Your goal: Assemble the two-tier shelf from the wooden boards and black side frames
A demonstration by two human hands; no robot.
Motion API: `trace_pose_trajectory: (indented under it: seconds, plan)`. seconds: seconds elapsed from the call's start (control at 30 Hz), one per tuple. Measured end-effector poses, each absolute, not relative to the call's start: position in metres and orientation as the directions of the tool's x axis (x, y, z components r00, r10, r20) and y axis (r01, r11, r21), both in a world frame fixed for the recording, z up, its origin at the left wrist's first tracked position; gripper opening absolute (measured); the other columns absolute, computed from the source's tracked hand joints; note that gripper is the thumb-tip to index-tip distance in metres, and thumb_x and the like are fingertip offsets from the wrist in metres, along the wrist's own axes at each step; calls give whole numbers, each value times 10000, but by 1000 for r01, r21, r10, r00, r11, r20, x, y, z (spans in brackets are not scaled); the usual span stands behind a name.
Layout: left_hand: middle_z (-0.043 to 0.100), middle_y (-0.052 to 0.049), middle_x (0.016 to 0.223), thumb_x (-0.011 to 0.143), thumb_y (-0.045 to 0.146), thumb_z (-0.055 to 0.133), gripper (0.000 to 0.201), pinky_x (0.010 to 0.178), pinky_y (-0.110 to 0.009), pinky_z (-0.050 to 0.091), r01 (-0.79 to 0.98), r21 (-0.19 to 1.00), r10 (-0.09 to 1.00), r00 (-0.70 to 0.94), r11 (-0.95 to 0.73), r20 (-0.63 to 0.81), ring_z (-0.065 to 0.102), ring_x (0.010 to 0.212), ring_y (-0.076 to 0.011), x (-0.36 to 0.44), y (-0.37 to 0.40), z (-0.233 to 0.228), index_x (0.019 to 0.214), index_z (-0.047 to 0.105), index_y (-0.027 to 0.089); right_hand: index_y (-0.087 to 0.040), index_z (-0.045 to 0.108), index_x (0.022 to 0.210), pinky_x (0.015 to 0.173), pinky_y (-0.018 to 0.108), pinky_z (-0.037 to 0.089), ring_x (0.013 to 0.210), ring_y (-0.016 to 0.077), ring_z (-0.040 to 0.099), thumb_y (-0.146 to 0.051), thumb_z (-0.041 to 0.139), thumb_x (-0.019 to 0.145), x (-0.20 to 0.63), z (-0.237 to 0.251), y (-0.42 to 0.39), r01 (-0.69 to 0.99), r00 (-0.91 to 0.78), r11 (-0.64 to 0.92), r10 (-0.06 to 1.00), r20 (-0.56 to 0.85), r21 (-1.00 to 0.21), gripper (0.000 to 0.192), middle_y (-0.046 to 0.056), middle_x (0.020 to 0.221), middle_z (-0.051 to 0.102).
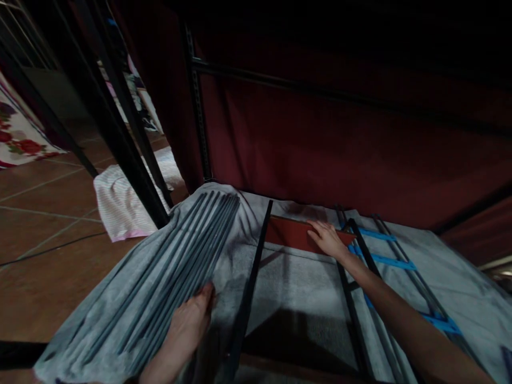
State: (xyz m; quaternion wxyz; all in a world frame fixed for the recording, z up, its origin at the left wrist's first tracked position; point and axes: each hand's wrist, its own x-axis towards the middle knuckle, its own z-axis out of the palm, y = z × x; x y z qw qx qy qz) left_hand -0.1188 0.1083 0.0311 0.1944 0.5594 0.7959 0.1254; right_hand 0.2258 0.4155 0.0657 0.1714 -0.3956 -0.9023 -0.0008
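My right hand (328,240) reaches forward to a red-brown board (292,234) set across the far end of a dark metal frame (252,282). Its fingers lie over the board's upper edge and a digit rests on the front face, so it appears to grip the board. My left hand (192,317) is low on the left, between the frame and a bundle of thin grey rods (192,256). The back of this hand and its thumb show. The other fingers are hidden, and whether it touches the rods I cannot tell.
A grey cloth (296,277) lies under everything. On the right are dark bars with blue strips (394,261). A dark red curtain (320,144) hangs behind a black metal bar (280,80). Black posts (132,160) and a striped cloth (120,202) stand left, above the tiled floor (52,229).
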Motion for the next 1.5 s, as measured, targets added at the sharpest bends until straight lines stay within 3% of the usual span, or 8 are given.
trace_pose_trajectory:
  seconds: [0.1,0.17,0.27,0.37,0.63,1.13,1.5]
  plan:
    - [626,-26,653,843,293,485,128,587,-293,413,682,689,961,-264,245,-81,619,605,-200,-132,148,52,785,566,213,-212,546,1324,1047,456,389,1209,255,566,-361,387,984,227,62,416,712,-623,686,715,317,-148,403,105,1275,645]
    - [574,12,605,793,334,547,137,544,-262,407,438,889,971,-236,130,-25,553,533,-152,-138,182,64,744,557,207,-220,551,1316,1048,455,391,1206,250,571,-367,392,983,228,59,417,709,-617,686,715,328,-162,397,99,1269,650]
    - [542,33,570,744,375,609,194,507,-235,387,153,988,971,-237,27,10,488,495,-117,-138,239,72,745,568,185,-225,562,1301,1034,454,413,1189,248,585,-382,405,979,229,57,417,702,-612,688,714,341,-183,391,95,1249,660]
    - [539,31,578,725,283,596,110,523,-232,398,128,991,952,-297,-39,76,497,519,-114,-130,289,74,713,565,178,-241,573,1283,1026,457,433,1165,247,603,-382,404,980,229,57,417,691,-611,694,710,351,-201,375,86,1227,670]
    - [641,-20,707,764,125,510,108,615,-245,431,364,927,955,-235,-86,181,582,650,-139,-106,345,70,742,608,165,-245,604,1228,986,461,487,1083,259,647,-421,437,968,228,60,421,679,-592,688,720,362,-256,355,83,1154,695]
    - [684,-56,798,800,130,515,153,733,-270,432,588,744,933,54,-317,355,612,772,-176,-118,362,80,756,655,172,-261,663,1127,961,488,518,1056,288,669,-486,506,930,224,59,421,683,-530,649,757,384,-337,338,85,1100,721]
    - [668,-27,658,790,167,508,188,678,-259,438,602,765,970,69,-228,235,632,683,-171,-120,369,90,755,693,172,-249,673,1147,924,427,544,1025,251,686,-432,491,946,217,68,422,667,-532,637,771,351,-387,327,73,1095,730]
